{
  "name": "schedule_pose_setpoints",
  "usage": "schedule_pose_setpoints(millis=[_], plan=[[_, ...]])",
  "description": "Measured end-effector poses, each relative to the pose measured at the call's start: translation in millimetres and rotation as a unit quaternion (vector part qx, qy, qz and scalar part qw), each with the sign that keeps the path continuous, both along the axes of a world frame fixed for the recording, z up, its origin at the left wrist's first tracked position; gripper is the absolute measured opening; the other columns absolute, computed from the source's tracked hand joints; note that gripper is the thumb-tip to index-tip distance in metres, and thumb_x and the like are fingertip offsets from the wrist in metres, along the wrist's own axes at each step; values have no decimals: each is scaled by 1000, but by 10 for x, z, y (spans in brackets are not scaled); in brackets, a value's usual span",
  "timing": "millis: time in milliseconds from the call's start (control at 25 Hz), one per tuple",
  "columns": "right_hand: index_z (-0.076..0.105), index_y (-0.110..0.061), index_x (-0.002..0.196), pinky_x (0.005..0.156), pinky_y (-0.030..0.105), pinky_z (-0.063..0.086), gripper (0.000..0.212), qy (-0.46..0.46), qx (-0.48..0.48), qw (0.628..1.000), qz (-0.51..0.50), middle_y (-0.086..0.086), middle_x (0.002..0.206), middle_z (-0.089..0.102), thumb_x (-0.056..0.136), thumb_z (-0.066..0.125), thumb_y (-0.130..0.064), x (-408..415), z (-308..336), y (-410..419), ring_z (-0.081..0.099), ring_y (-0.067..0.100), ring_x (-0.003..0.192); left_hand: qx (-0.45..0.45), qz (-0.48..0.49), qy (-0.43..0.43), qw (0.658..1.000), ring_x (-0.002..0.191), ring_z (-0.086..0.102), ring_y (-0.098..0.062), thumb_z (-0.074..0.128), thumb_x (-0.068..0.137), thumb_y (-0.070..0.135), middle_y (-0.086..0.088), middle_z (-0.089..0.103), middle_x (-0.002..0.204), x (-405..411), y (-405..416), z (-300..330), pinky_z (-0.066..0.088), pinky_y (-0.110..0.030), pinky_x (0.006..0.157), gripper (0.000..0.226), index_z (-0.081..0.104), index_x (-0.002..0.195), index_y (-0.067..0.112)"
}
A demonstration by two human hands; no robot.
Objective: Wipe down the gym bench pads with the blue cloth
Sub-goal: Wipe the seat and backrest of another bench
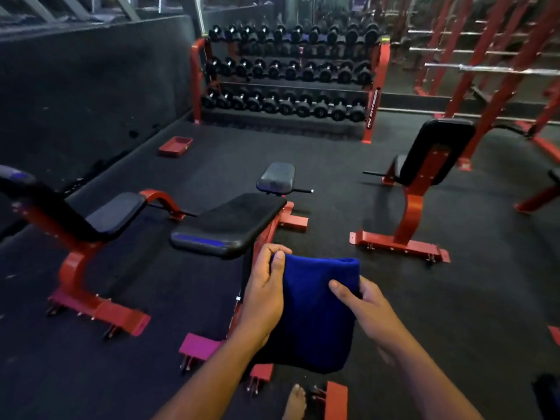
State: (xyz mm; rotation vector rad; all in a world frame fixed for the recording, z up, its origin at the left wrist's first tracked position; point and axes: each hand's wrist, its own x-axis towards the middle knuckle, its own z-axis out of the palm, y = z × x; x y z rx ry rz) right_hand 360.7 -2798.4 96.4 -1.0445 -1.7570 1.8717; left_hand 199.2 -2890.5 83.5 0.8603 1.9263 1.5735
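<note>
A bare foot (294, 401) shows below the folded blue cloth (318, 310), which hangs between both hands: the left hand (266, 295) pinches its upper left corner, the right hand (360, 307) grips its right edge. Just beyond the cloth sits the black bench pad (230, 225); far beyond, the dumbbell rack (375, 107).

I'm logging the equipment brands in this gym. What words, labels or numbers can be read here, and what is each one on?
"RN FITNESS": my best reading of the white vertical lettering on the red right upright of the dumbbell rack; it is blurred, so uncertain.
Dumbbell end caps: any markings are too small to read.
Benches and blue cloth: no text visible.
</note>
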Motion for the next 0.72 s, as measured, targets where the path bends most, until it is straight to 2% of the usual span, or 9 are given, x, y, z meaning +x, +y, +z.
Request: schedule_pose_setpoints(millis=[160, 240, 360, 480, 560, 640, 680, 720], plan=[[67, -36, 104, 85, 32, 51, 16, 19, -2, 997, -80, -16, 98, 74, 95, 55, -43, -547, -72, 721, 69, 6, 95, -16, -30, 68, 997, 92, 59, -11, 42, 107, 42, 5, 60, 94, -631, 984, -136, 49, -38, 89, 18, 55, 97, 34], [68, -40, 99, 90, 38, 53, 17, 34, 19, 992, -123, -10, 100, 74, 94, 54, -48, -720, -74, 1041, 69, 11, 96, -7, -51, 68, 996, 91, 60, -7, 44, 106, 41, 11, 60, 95, -868, 1446, -99, 50, -37, 88, 11, 53, 102, 37], [69, -39, 99, 85, 37, 53, 22, 66, 38, 979, -188, -5, 98, 74, 91, 53, -51, -920, 10, 1643, 70, 14, 93, 30, -99, 12, 995, 85, 59, 0, 47, 108, 34, 18, 62, 90, -1104, 2168, 20, 46, -28, 83, 10, 56, 110, 38], [69, -33, 102, 81, 35, 52, 23, 72, 54, 973, -212, -4, 99, 74, 93, 54, -48, -1109, 57, 2162, 70, 14, 92, 51, -105, -56, 992, 99, 60, 4, 45, 109, 31, 33, 63, 98, -1238, 2759, -17, 46, -29, 90, 16, 61, 109, 30], [70, -31, 102, 85, 39, 56, 21, 73, 43, 971, -224, -1, 101, 75, 94, 57, -45, -1249, 52, 2439, 71, 18, 95, 36, -119, -104, 987, 87, 57, 13, 41, 110, 31, 43, 60, 86, -1289, 3098, -29, 44, -20, 81, 25, 64, 104, 22], [70, -26, 101, 87, 42, 57, 23, 72, 36, 964, -252, 2, 101, 75, 94, 58, -44, -1401, 4, 2809, 70, 23, 97, 24, -153, -138, 978, 76, 57, 17, 39, 110, 33, 45, 59, 76, -1401, 3512, -88, 45, -12, 74, 32, 66, 103, 17], [70, -23, 101, 86, 42, 56, 24, 71, 33, 960, -267, 4, 100, 74, 94, 59, -44, -1475, -29, 3039, 70, 24, 97, 16, -177, -150, 973, 75, 58, 17, 42, 109, 35, 43, 61, 76, -1486, 3750, -127, 45, -9, 71, 33, 67, 104, 15], [70, -22, 101, 84, 40, 57, 25, 69, 29, 956, -282, 4, 99, 75, 94, 60, -44, -1551, -56, 3294, 70, 24, 96, 9, -196, -169, 966, 81, 61, 11, 48, 105, 40, 35, 66, 81, -1582, 4027, -184, 46, -11, 71, 32, 68, 105, 14]])
